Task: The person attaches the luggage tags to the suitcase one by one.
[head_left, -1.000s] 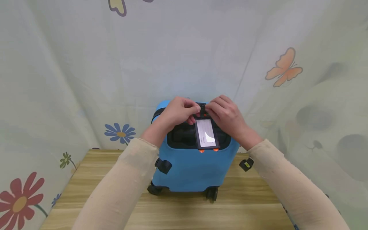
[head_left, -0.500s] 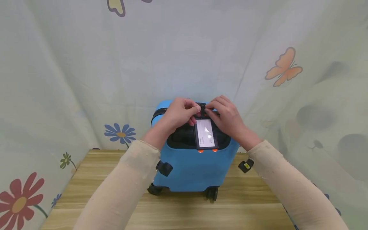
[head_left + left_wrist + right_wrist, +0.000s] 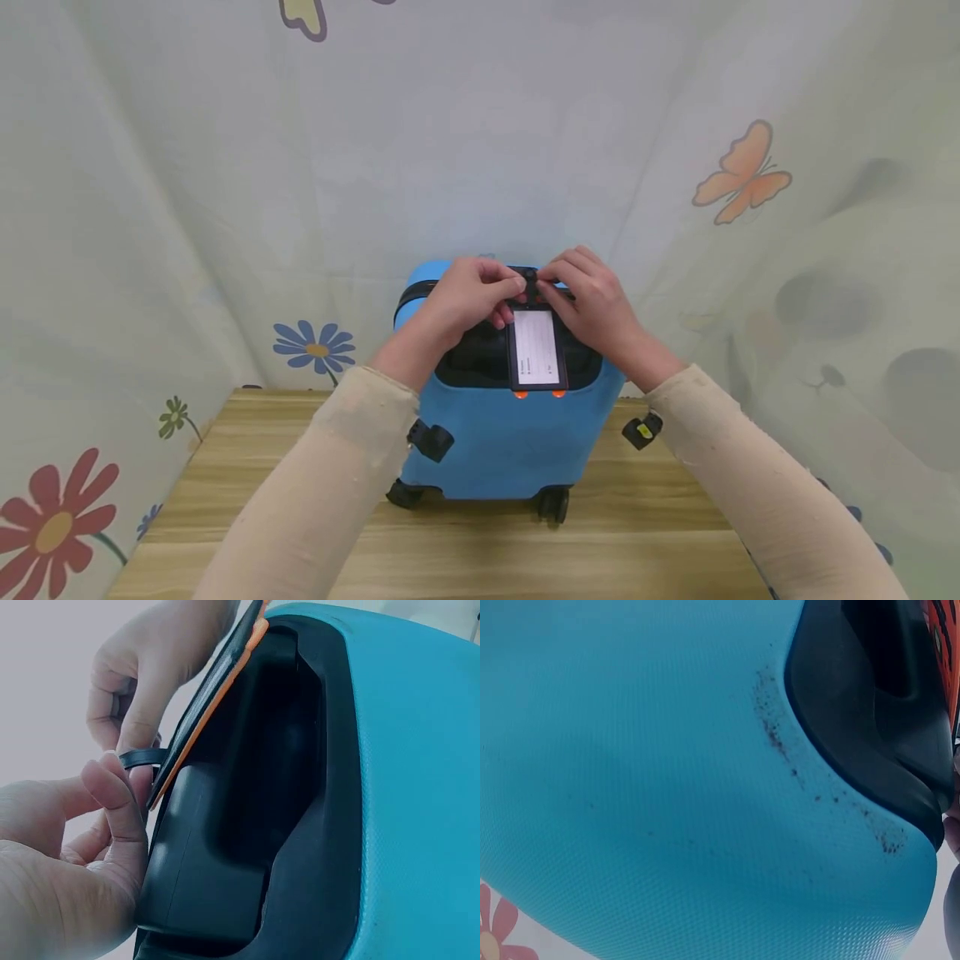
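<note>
In the head view a luggage tag (image 3: 536, 350), black-framed with a white card, hangs over the black handle recess of a blue suitcase (image 3: 495, 442). My left hand (image 3: 476, 296) pinches at the tag's short black strap from the left, thumb against fingers. From the right, my right hand (image 3: 592, 300) pinches the same strap, its fingertips close to the left ones. The left wrist view shows the black strap (image 3: 142, 757) curving from the tag's top into the fingertips, which partly hide it. Orange edging (image 3: 949, 652) of the tag enters the right wrist view.
The suitcase stands upright on black wheels (image 3: 553, 504) on a wood-grain surface (image 3: 637, 533). Close behind it hangs a pale curtain (image 3: 480, 150) printed with flowers and butterflies. A black carry handle (image 3: 191, 862) spans the recess below the fingers.
The tag's lower end has swung slightly left and the glare on its card has faded. Both hands stay almost in place at the strap, with only slight finger shifts.
</note>
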Motion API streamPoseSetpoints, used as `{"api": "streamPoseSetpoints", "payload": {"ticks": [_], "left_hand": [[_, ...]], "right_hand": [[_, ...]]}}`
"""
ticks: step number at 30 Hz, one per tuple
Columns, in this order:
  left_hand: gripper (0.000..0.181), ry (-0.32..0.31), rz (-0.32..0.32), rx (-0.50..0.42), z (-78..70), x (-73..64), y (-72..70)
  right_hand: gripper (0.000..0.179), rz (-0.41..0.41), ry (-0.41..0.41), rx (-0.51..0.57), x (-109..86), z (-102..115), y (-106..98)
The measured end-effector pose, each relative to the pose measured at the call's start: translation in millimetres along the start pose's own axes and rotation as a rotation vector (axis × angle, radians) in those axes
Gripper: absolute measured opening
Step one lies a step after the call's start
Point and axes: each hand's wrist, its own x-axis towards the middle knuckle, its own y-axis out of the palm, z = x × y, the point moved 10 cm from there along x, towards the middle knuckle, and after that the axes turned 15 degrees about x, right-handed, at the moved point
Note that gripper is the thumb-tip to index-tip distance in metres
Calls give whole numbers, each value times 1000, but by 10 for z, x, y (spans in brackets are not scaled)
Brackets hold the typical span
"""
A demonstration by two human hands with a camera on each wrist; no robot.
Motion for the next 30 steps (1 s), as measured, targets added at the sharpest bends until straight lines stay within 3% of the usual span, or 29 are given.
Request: {"api": "streamPoseSetpoints", "payload": {"ticks": [6,18,30], "left_hand": [[19,-16,-9,-5,1,-3,4],[19,-18,26,-91,-16,-12,44],[18,-22,0,-74,-29,-4,33]], "right_hand": [[10,-12,-6,-7,6,26,-13],[13,-7,82,95,-31,-53,-11],[12,-57,91,53,-47,-57,-20]]}}
